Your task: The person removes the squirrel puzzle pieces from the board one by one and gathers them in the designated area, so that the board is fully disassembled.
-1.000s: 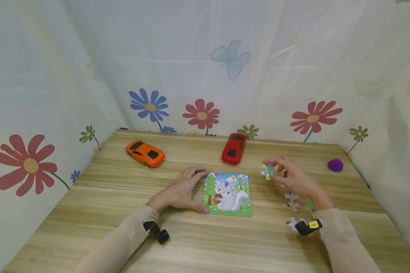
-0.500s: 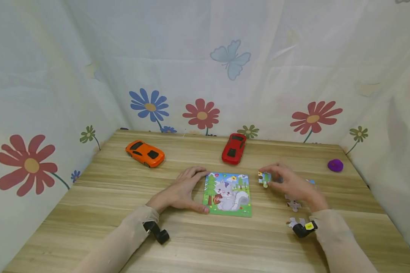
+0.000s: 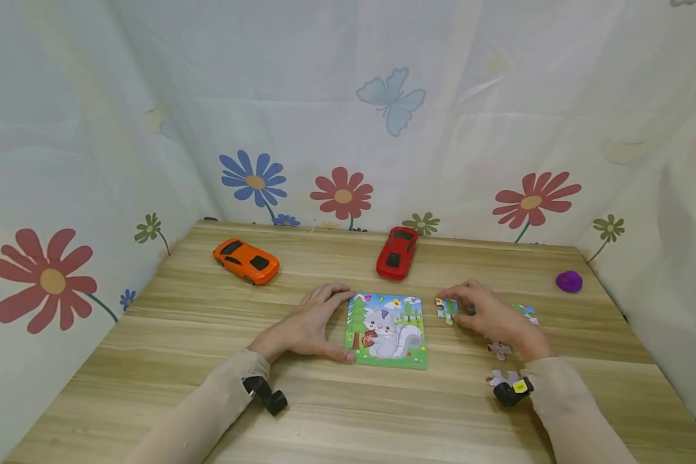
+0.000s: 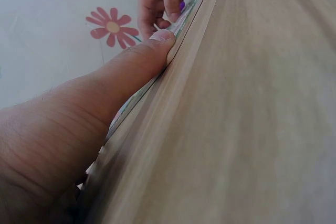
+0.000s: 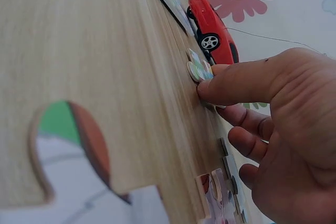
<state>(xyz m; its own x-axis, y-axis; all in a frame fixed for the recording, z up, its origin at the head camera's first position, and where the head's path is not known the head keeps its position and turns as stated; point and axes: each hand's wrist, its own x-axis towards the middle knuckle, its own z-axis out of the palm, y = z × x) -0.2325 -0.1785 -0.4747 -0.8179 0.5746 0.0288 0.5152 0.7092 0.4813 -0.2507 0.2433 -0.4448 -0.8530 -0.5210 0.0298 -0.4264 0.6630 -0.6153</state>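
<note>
In the head view a square squirrel picture board [image 3: 385, 332] lies on the wooden table. My left hand [image 3: 310, 322] rests at its left side, with fingertips by the upper corner and the thumb [image 4: 161, 38] on the lower corner. To the right of the board my right hand [image 3: 487, 316] pinches a puzzle piece [image 3: 448, 310] with green trees and blue sky. The right wrist view shows this piece [image 5: 199, 69] between thumb and fingers, close over the tabletop.
Several loose puzzle pieces [image 3: 499, 349] lie beneath and beside the right wrist. Behind the board stand a red toy car [image 3: 397, 252] and, farther left, an orange toy car [image 3: 246, 261]. A small purple object [image 3: 569, 281] sits near the right table edge. Flowered curtains surround the table.
My right hand has lowered the puzzle piece toward the table, slightly nearer me and to the left. More loose pieces show behind the wrist. My left hand has stayed in place.
</note>
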